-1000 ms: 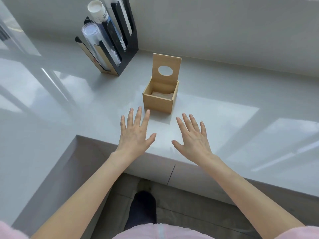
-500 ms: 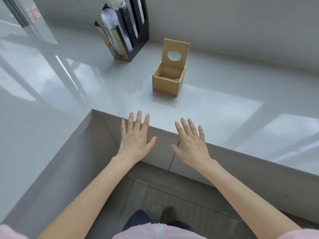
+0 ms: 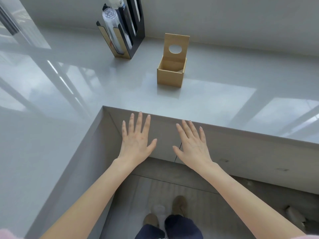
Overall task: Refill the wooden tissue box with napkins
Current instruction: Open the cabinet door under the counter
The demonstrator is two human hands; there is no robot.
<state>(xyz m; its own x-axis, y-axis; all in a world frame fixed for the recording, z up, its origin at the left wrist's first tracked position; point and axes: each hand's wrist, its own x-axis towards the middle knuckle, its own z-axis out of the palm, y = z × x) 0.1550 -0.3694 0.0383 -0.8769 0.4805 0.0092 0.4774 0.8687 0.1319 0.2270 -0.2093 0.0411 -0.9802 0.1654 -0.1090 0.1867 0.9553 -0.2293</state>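
Observation:
A small wooden tissue box (image 3: 169, 78) stands on the glossy grey counter (image 3: 215, 104), its lid with an oval hole flipped upright at the back. The inside of the box looks bare as far as I can see. My left hand (image 3: 136, 140) and my right hand (image 3: 194, 144) hover palm down with fingers spread, in front of the counter's near edge and well short of the box. Neither hand holds anything. No napkins are in sight.
A black rack (image 3: 124, 30) with stacked cups and lids stands at the back left, by the wall. The counter forms an inner corner (image 3: 103, 107) to my left. Below are cabinet fronts (image 3: 241, 152) and a grey floor with my shoes.
My view has pulled back from the counter. Both hands, earlier over the countertop near the box, now hang in front of its edge, still spread and holding nothing.

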